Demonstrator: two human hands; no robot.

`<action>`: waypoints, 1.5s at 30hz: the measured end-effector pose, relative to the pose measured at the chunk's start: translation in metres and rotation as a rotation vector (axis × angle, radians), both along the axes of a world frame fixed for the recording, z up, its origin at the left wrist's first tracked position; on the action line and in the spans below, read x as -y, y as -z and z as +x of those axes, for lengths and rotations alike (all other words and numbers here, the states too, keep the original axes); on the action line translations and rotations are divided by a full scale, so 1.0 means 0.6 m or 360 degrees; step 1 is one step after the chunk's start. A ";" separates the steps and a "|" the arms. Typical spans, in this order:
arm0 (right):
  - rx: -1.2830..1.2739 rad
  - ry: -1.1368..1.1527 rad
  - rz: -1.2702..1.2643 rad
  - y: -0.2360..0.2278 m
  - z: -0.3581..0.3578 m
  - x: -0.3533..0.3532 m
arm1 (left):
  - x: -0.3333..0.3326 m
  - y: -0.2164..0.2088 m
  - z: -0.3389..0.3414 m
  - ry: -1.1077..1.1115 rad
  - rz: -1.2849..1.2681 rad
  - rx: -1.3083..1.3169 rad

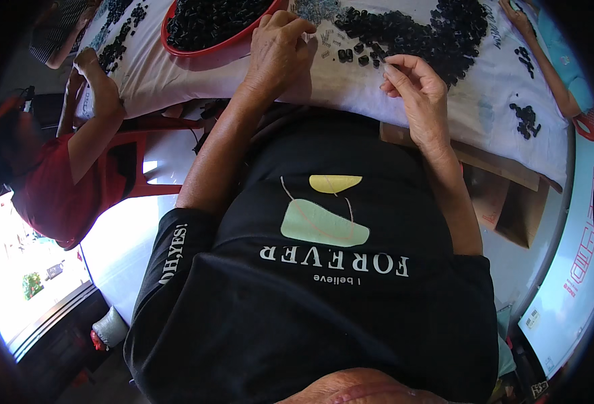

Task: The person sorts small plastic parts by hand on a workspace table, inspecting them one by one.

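Note:
My left hand (280, 54) is over the white cloth, just right of a red basin (217, 59) full of small black plastic parts. Its fingers are curled, and anything between them is hidden. Beyond its fingertips lies a heap of small, shiny, pale pieces, perhaps springs (317, 9); a few more lie scattered closer to me. My right hand (421, 97) is raised near the cloth's front edge, thumb and forefinger pinched together. What they grip, if anything, is too small to name. Several loose black parts (363, 60) lie between my hands, beside a large black pile (438, 40).
The white cloth (482, 121) covers the table. At the left, a person in red (58, 175) sits on a red chair (135, 158); another person's arm (546, 74) reaches in from the right. Small black clusters (526, 121) lie there. An open cardboard box (512, 202) stands below the table edge.

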State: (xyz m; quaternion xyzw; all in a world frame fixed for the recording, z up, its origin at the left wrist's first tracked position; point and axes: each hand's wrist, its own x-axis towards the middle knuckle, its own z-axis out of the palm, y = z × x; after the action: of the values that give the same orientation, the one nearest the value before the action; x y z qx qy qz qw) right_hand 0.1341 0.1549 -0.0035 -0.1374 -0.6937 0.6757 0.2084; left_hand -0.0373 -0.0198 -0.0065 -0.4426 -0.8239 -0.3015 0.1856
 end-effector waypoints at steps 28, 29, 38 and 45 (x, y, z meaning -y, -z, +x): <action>-0.0004 -0.0011 0.0024 0.003 -0.001 -0.002 | 0.000 0.007 -0.002 -0.0088 0.0017 -0.0041; -0.0004 -0.0011 0.0025 0.002 0.000 -0.001 | 0.001 0.007 -0.003 -0.0082 0.0025 -0.0038; 0.0010 -0.0011 0.0025 0.001 0.000 0.000 | 0.006 0.010 -0.009 -0.0056 -0.0095 0.0081; 0.0002 -0.0013 0.0032 0.001 0.000 0.000 | -0.001 0.002 0.002 -0.0091 -0.0082 -0.0068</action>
State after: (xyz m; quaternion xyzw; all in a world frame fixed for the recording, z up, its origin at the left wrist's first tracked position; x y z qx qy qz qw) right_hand 0.1342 0.1552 -0.0040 -0.1328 -0.7010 0.6695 0.2067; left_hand -0.0363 -0.0192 -0.0074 -0.4299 -0.8395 -0.2651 0.2001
